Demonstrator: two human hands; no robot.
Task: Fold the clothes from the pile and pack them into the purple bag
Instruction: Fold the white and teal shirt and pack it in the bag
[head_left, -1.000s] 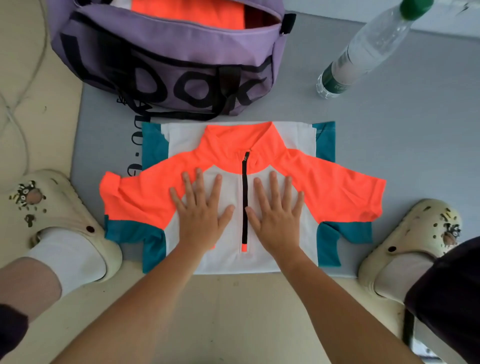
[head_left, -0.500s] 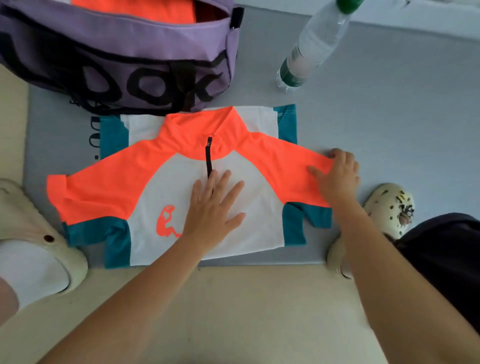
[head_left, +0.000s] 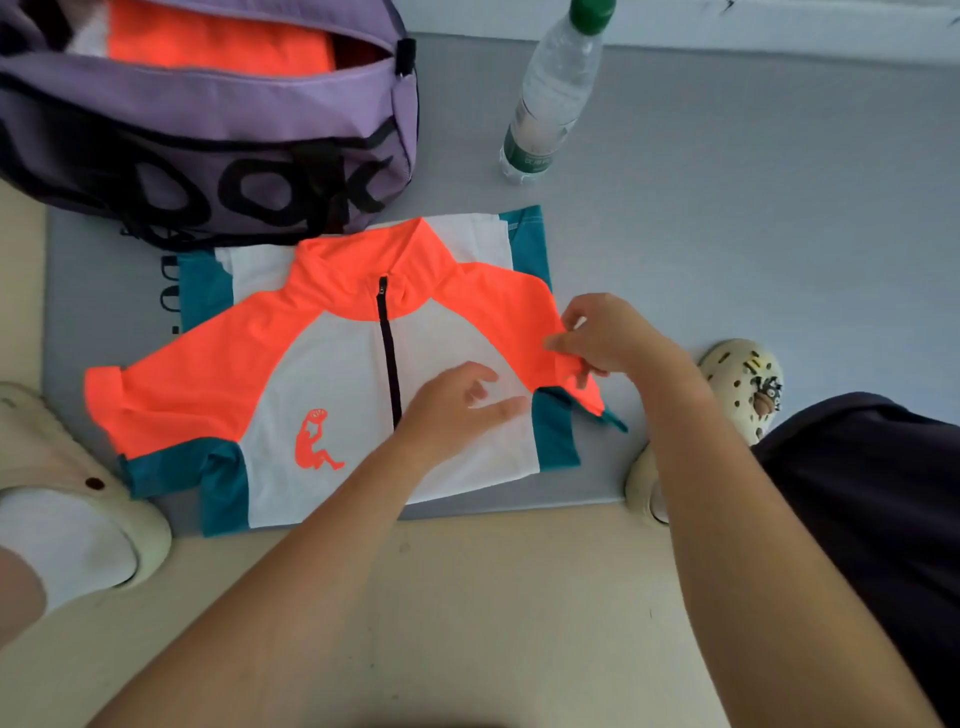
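An orange, white and teal zip-neck shirt (head_left: 322, 374) lies face up on a grey mat (head_left: 727, 234), folded across its lower part. My right hand (head_left: 602, 338) pinches the orange right sleeve and lifts it off the mat. My left hand (head_left: 457, 405) hovers over the white chest right of the black zip, fingers relaxed and holding nothing. The purple bag (head_left: 218, 135) with black lettering stands unzipped just behind the shirt, with a folded orange garment (head_left: 218, 47) inside.
A plastic water bottle (head_left: 550, 98) with a green cap stands on the mat right of the bag. Cream clogs flank the shirt: one (head_left: 67, 493) at the left, one (head_left: 737, 384) at the right. Beige floor lies in front.
My right hand went from pressing the chest to the right sleeve and now lifts it inward. My left hand has risen off the shirt. The camera has shifted.
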